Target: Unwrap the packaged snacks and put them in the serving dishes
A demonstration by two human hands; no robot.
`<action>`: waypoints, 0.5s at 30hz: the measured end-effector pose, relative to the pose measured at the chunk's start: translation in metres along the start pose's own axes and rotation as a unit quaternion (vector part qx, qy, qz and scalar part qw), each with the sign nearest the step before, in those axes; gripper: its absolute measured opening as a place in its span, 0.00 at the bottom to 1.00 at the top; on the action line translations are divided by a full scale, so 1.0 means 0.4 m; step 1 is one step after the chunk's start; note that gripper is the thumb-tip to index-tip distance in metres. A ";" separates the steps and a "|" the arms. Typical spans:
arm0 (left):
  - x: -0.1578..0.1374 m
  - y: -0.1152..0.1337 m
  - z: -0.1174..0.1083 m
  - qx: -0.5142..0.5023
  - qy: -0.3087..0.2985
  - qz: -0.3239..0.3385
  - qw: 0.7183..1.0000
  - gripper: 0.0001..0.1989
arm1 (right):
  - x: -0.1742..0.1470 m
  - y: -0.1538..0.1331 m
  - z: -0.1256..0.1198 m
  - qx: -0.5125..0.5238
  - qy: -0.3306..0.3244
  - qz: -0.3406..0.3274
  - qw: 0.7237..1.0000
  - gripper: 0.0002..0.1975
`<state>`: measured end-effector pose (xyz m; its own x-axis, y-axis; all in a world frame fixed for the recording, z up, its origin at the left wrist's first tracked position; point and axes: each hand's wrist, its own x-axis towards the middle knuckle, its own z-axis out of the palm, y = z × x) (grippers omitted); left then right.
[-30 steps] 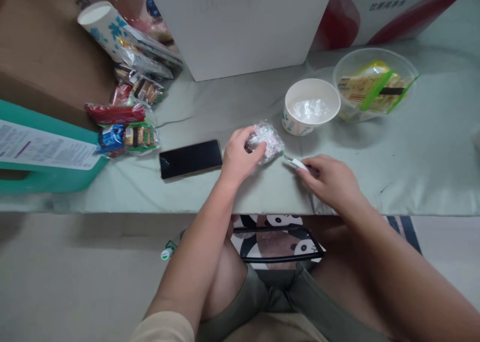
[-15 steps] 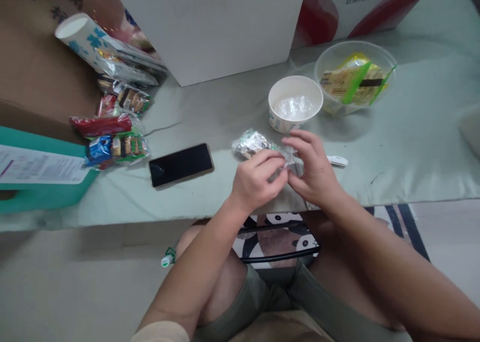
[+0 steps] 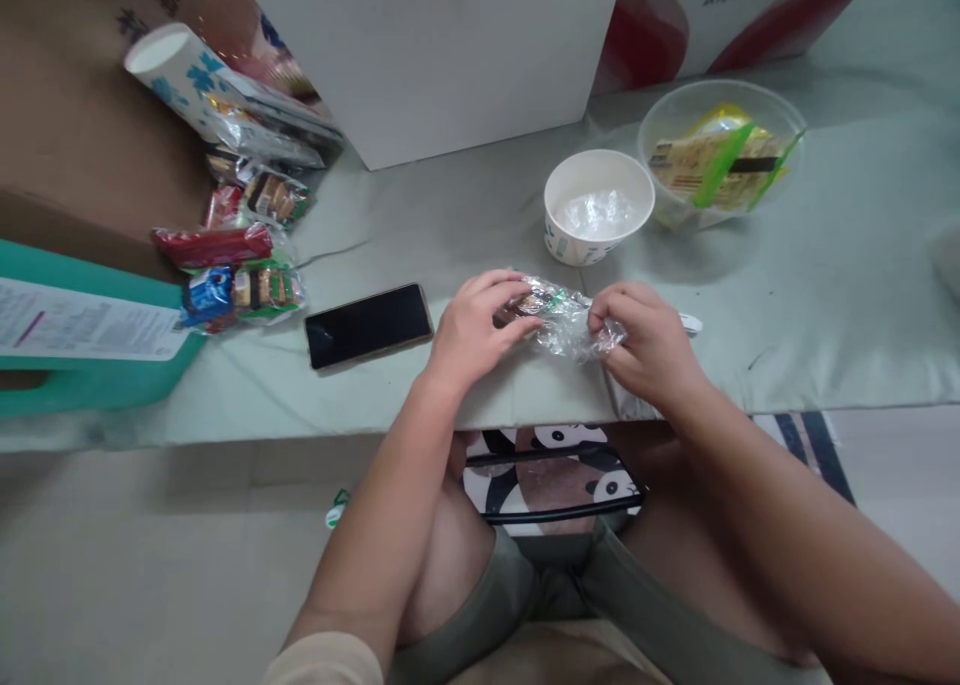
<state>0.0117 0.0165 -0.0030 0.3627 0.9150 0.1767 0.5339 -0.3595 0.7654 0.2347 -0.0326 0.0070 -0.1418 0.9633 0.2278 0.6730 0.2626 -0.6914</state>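
Between my hands lies a crinkled clear plastic bag (image 3: 562, 330) with something brown and a bit of green at its left end. My left hand (image 3: 480, 327) is closed around that left end, thumb and fingers on either side. The bag's right end is pinched in the closed fingers of my right hand (image 3: 641, 340). What exactly is inside the bag cannot be made out. Just beyond stands a white paper bowl (image 3: 555, 235) holding crumpled clear plastic. A small white object (image 3: 691, 323) pokes out behind my right hand.
A black phone (image 3: 369, 327) lies to the left. Farther left are several packaged snacks (image 3: 266, 290), a paper cup stack (image 3: 176, 75) and a teal box (image 3: 161, 375). A clear plastic bowl (image 3: 660, 210) with yellow-green packets stands at right. A white box (image 3: 450, 65) rises behind.
My left hand has moved left onto the bag's filled end. My right hand has shifted slightly right and its fingers have closed, so the plastic is now stretched between both hands.
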 end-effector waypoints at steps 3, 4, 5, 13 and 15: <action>0.001 -0.003 -0.014 -0.019 0.001 -0.020 1.000 0.11 | 0.002 0.011 -0.003 -0.009 0.020 0.012 1.000 0.05; 0.001 -0.005 -0.018 -0.022 0.003 -0.026 0.999 0.09 | 0.003 0.015 -0.004 -0.014 0.024 0.014 1.000 0.06; 0.000 -0.006 -0.020 -0.026 0.007 -0.029 0.999 0.08 | 0.003 0.019 -0.006 -0.019 0.026 0.016 0.999 0.06; 0.003 -0.023 -0.041 -0.193 0.184 -0.176 0.948 0.07 | 0.009 0.033 -0.030 -0.054 0.035 0.034 0.997 0.06; 0.007 -0.034 -0.055 -0.267 0.245 -0.237 0.902 0.07 | 0.010 0.038 -0.036 -0.043 0.059 0.043 0.996 0.06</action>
<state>-0.0112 0.0279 0.0007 -0.2595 0.9609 -0.0964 0.0500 0.1131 0.9923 0.2548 -0.0256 0.0071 0.0013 0.9677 0.2522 0.7394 0.1689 -0.6517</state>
